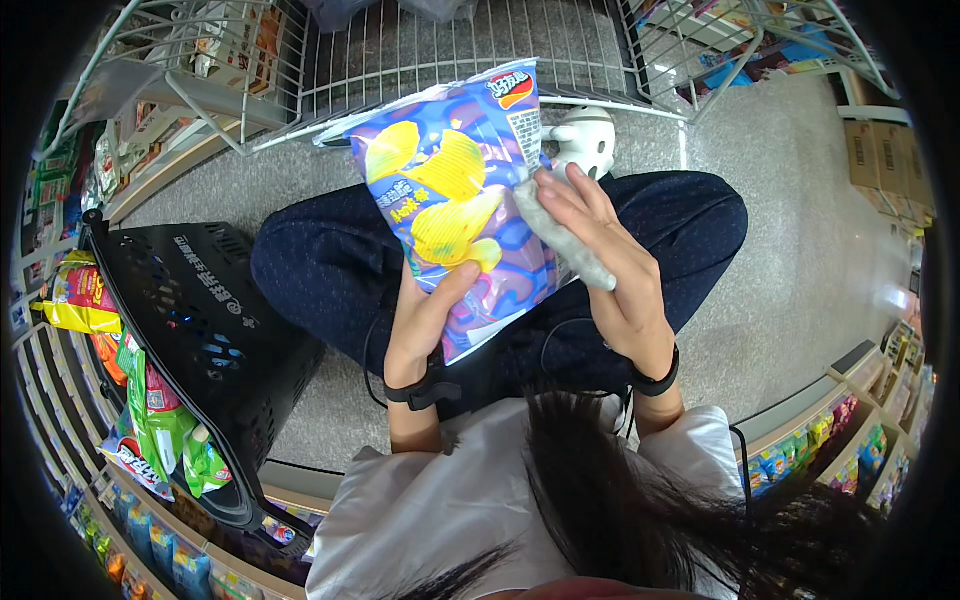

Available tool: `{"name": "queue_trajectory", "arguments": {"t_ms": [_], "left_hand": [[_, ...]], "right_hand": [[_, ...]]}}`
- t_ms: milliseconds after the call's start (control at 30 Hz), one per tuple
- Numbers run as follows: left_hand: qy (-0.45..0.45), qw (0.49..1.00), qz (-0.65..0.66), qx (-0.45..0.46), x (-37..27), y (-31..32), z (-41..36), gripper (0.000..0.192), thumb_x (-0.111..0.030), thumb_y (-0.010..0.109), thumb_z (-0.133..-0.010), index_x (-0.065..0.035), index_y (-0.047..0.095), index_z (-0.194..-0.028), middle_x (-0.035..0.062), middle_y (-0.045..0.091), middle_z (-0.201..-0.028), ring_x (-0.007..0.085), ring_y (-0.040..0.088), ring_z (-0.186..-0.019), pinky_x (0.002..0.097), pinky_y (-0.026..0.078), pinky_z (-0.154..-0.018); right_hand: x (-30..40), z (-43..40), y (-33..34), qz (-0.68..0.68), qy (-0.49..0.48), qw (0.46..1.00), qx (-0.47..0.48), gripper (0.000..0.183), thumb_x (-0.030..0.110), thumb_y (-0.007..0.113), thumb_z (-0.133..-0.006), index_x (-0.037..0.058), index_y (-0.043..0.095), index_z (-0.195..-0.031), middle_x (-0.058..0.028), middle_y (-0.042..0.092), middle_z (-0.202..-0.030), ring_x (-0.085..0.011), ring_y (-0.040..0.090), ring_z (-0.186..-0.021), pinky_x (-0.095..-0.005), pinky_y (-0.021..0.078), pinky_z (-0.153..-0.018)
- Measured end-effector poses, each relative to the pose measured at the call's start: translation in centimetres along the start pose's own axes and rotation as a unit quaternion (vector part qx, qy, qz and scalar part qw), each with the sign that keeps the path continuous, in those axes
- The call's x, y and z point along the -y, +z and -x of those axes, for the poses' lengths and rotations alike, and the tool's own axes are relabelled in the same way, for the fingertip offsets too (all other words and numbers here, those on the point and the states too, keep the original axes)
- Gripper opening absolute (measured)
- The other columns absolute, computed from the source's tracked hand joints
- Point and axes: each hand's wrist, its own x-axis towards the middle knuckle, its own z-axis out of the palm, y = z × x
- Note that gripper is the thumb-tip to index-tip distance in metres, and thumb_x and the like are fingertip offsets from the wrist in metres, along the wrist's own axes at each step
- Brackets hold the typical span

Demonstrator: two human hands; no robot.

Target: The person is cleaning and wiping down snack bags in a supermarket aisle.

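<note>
A purple-and-blue bag of potato chips (495, 255) is held up over my crossed legs, its front printed with yellow ridged chips and turned upward. My left hand (420, 322) grips its lower left edge, the thumb pressed on the front. In my right hand (630, 277) is a folded grey cloth (562, 236), laid against the right side of the bag. My right fingertips curl over the cloth near the bag's edge. Both wrists wear black straps.
A black shopping basket (202, 292) with several snack bags (157, 412) lies tilted at my left. Ahead is a white wire cart (465, 75); beside it shows a white shoe (596, 131). Stocked shelves (795, 431) stand at right, and cardboard boxes (885, 161) farther off.
</note>
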Motion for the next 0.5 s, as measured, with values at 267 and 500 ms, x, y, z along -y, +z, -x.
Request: {"name": "queue_trajectory", "arguments": {"t_ms": [267, 500], "left_hand": [[0.002, 1.000, -0.006, -0.021, 1.1, 1.4, -0.3, 0.047, -0.020, 0.049, -0.093, -0.0003, 0.035, -0.134, 0.0106, 0.047, -0.130, 0.0183, 0.047, -0.118, 0.0319, 0.036, -0.100], [-0.012, 0.996, 0.079, -0.027, 0.0, 0.5, -1.0, 0.051, -0.038, 0.042, -0.095, 0.0014, 0.046, -0.127, 0.0108, 0.057, -0.118, 0.0191, 0.056, -0.107, 0.0325, 0.043, -0.094]], "right_hand": [[1.7, -0.1, 3.7, 0.211, -0.057, 0.976, 0.015, 0.049, 0.000, 0.052, -0.077, 0.0054, 0.054, -0.126, -0.0099, 0.052, -0.132, -0.0278, 0.045, -0.125, -0.0457, 0.0326, -0.104], [1.2, 1.9, 4.5, 0.143, -0.101, 0.976, 0.128, 0.044, 0.005, 0.054, -0.078, 0.0116, 0.058, -0.122, -0.0029, 0.054, -0.130, -0.0183, 0.047, -0.124, -0.0442, 0.0299, -0.107]]}}
